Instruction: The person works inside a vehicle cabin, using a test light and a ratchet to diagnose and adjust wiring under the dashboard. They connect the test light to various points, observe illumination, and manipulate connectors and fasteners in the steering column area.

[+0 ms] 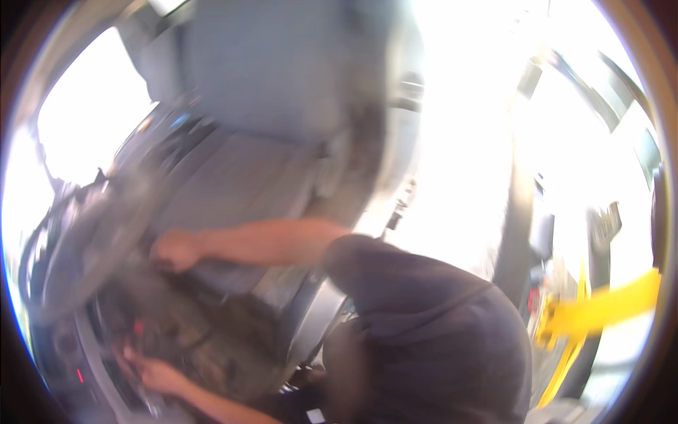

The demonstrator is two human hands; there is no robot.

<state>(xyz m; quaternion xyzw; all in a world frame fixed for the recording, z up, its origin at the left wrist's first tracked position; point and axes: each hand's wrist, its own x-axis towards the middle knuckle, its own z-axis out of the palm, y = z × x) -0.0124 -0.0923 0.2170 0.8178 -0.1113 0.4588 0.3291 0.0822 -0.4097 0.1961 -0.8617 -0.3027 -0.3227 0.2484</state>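
Observation:
The picture is smeared by motion. My right arm, in a dark short sleeve, stretches left across a vehicle's cabin. My right hand (pixel 175 251) is curled closed just in front of the grey seat cushion (pixel 226 177), close to the steering wheel (pixel 106 265). Whatever it grips, if anything, is hidden. Lower down, my left hand (pixel 155 372) reaches into the footwell (pixel 219 336) beside the lower dashboard. Its fingers point left and are too blurred to read. A small red spot (pixel 138 326) shows just above them.
A grey seat back (pixel 268 63) rises above the cushion. The door sill (pixel 314 321) runs close by my right upper arm. Outside at the right stands a yellow metal frame (pixel 600 307), against very bright light. A small red light (pixel 80 376) glows on the dashboard side.

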